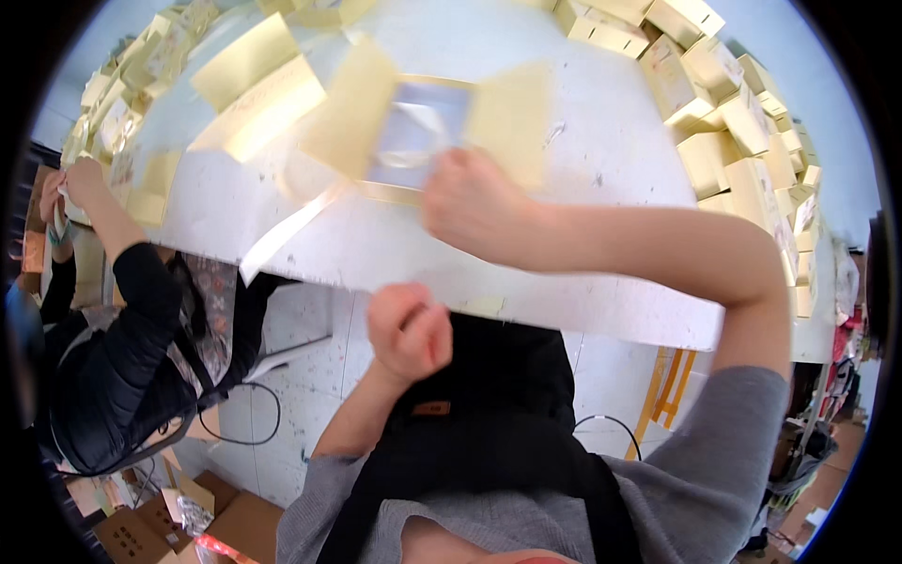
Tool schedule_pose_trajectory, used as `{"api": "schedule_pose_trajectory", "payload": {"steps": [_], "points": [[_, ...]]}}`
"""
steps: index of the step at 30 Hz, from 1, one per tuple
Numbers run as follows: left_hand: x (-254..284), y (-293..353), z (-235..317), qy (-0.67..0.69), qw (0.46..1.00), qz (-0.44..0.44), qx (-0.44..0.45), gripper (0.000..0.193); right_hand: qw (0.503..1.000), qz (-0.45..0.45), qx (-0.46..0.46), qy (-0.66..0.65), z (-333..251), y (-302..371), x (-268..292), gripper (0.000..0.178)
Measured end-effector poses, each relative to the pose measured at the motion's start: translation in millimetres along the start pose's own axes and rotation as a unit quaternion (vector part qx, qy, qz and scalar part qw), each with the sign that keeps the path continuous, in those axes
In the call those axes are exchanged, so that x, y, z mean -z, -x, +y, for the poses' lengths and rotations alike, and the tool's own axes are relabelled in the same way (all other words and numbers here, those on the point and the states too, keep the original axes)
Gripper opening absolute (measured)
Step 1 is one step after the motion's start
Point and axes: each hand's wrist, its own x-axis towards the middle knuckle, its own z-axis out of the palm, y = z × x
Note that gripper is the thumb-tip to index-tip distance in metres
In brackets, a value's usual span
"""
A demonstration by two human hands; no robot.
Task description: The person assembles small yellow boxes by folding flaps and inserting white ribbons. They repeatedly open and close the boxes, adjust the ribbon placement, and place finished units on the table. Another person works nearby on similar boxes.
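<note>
A pale yellow box (512, 117) lies open on the table, its two flaps spread to left and right. Inside, over a lavender lining (448, 101), a white ribbon (427, 122) curves in a loop. My right hand (474, 202) is at the box's near right corner with its fingers curled, blurred by motion; what it may hold is hidden. Another white ribbon strip (287, 232) runs from the box's left side to the table edge. My left hand (411, 331) is closed just off the near edge, its contents too unclear to make out.
Another open yellow box (268, 99) stands to the left. Stacked yellow boxes (714, 85) line the table's right side, and more (141, 70) crowd the far left. A co-worker (141, 310) sits at the left with both hands at the table. Cardboard cartons (160, 522) are on the floor.
</note>
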Motion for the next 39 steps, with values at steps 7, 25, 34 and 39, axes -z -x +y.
{"api": "schedule_pose_trajectory", "payload": {"steps": [7, 25, 34, 39], "points": [[4, 3, -46, -0.088, 0.990, -0.028, 0.106, 0.037, 0.799, 0.546, -0.243, -0.060, 172, -104, -11, 0.014], [3, -1, -57, -0.140, 0.979, -0.032, 0.145, 0.049, 0.963, 0.190, -0.110, -0.156, 69, 25, -66, 0.082], [7, -60, -20, 0.178, 0.961, -0.161, 0.140, 0.085, 0.613, 0.062, -0.016, -0.788, 53, 104, -38, 0.059], [-20, -86, -5, 0.028, 0.933, -0.156, 0.323, 0.044, 0.818, 0.149, -0.283, -0.478, 60, 81, -83, 0.037]]}}
